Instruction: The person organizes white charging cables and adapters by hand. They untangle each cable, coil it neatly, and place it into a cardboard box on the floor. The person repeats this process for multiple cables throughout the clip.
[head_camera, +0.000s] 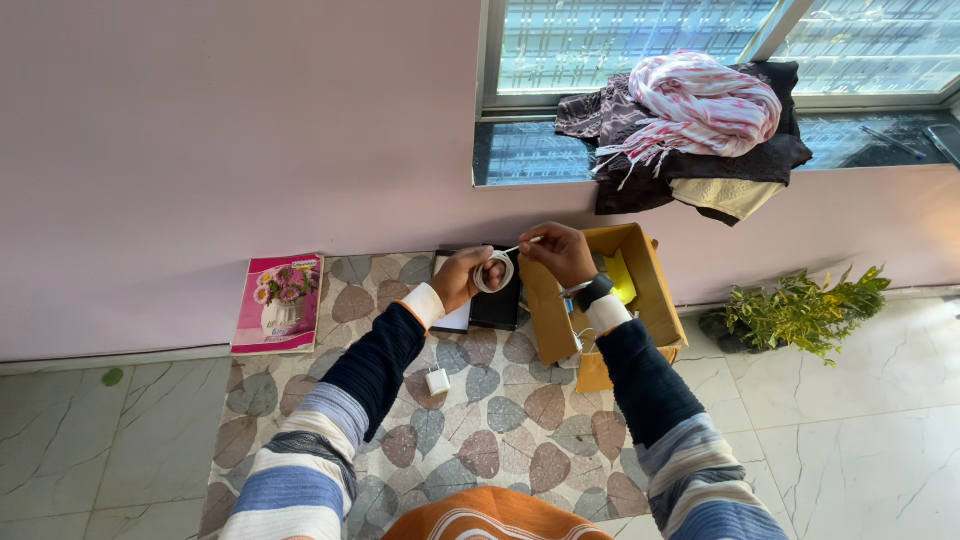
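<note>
My left hand grips a small coil of white cable wound into loops. My right hand pinches the loose end of that cable just right of the coil, held up above a leaf-patterned mat. A white charger plug lies on the mat below my left forearm. Under my hands lie a black flat device and a white one. An open cardboard box with something yellow inside stands right beside my right hand.
A pink book with flowers on its cover leans at the wall on the left. A potted green plant sits on the marble floor at right. Folded clothes and a pink-white scarf lie on the window sill.
</note>
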